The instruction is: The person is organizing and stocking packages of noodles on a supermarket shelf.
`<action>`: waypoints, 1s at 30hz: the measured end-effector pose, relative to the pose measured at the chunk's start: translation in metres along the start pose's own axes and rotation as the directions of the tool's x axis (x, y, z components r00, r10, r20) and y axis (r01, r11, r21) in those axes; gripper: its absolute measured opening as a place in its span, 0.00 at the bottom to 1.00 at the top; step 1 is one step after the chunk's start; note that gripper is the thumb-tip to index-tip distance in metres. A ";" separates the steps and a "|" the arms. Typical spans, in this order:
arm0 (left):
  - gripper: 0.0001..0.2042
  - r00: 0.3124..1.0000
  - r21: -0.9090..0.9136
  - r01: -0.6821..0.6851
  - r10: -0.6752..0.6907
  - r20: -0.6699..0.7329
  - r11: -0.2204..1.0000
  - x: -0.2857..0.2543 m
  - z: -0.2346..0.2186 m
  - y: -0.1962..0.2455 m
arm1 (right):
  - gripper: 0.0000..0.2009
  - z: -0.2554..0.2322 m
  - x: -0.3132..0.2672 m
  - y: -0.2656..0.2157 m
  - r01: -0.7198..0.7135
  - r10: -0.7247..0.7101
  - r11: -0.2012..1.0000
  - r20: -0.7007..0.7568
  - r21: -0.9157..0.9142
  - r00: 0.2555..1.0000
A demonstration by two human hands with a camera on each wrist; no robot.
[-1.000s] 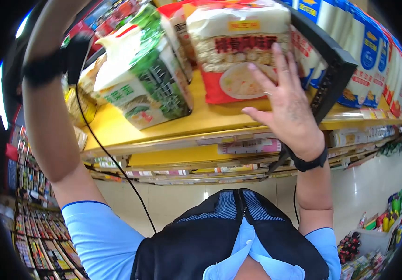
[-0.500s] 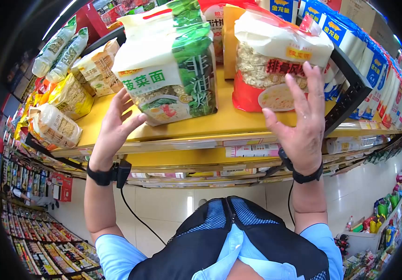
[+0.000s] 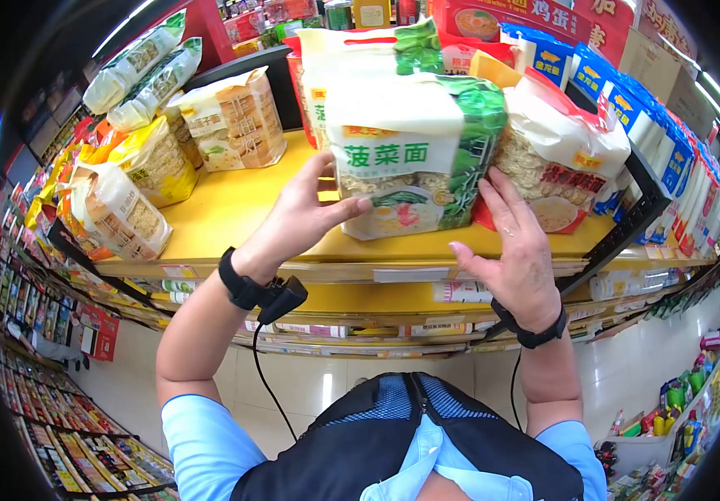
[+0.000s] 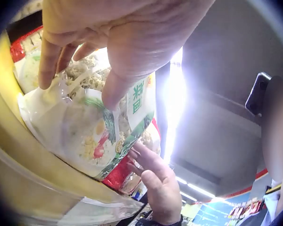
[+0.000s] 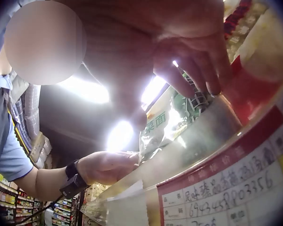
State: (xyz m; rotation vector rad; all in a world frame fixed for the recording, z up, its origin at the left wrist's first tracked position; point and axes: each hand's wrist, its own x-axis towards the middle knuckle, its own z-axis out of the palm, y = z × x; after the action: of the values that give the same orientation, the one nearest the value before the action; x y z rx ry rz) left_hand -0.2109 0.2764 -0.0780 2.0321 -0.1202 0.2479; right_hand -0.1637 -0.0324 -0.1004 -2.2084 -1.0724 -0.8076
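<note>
A white and green noodle pack (image 3: 402, 159) stands upright near the yellow shelf's front edge, in front of a similar pack (image 3: 368, 52). My left hand (image 3: 293, 219) grips its left side, thumb on the front and fingers round the edge; the left wrist view shows this hand (image 4: 118, 42) over the pack (image 4: 92, 127). On the other side my right hand (image 3: 514, 250) has extended fingers touching the pack's right edge, its thumb held away from the front. A red and white noodle pack (image 3: 556, 154) stands against the green one's right side, partly behind it.
Several noodle packs, among them a yellow one (image 3: 155, 163) and a beige one (image 3: 230, 121), stand left on the shelf (image 3: 243, 204). A black divider (image 3: 640, 196) and blue packs (image 3: 669, 159) are at the right. A cable (image 3: 261, 367) hangs from the left wrist.
The front green pack has moved right, up to the red one, uncovering a similar pack behind. My left hand has come onto its left side; my right hand has shifted from the red pack to its right edge.
</note>
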 end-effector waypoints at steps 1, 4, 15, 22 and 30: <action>0.36 1.000 0.003 -0.017 0.017 0.002 1.000 -0.001 -0.004 -0.003 | 0.42 0.000 0.000 0.000 -0.008 0.008 1.000 0.019 -0.009 1.000; 0.40 0.998 0.053 -0.012 0.016 -0.066 0.999 0.009 -0.022 -0.021 | 0.44 0.006 0.001 -0.001 -0.042 0.043 0.999 -0.026 0.026 0.999; 0.27 0.991 -0.076 -0.016 0.026 0.134 0.997 0.073 -0.038 -0.035 | 0.51 0.029 0.016 -0.015 -0.207 0.209 0.967 0.005 0.151 0.978; 0.22 0.999 -0.061 -0.029 0.031 0.028 0.998 0.096 -0.023 -0.054 | 0.50 0.039 0.013 -0.027 -0.293 0.316 0.906 -0.029 0.305 0.948; 0.52 0.907 0.081 -0.249 0.203 0.369 0.965 0.008 -0.048 -0.014 | 0.47 0.040 0.000 -0.046 -0.228 0.254 0.953 -0.112 0.201 0.961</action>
State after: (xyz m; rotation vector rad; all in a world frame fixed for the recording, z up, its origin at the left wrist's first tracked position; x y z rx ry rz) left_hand -0.2065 0.3255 -0.0677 2.1730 -0.5863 0.0247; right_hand -0.1901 0.0195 -0.1171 -2.0437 -0.7597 -0.7086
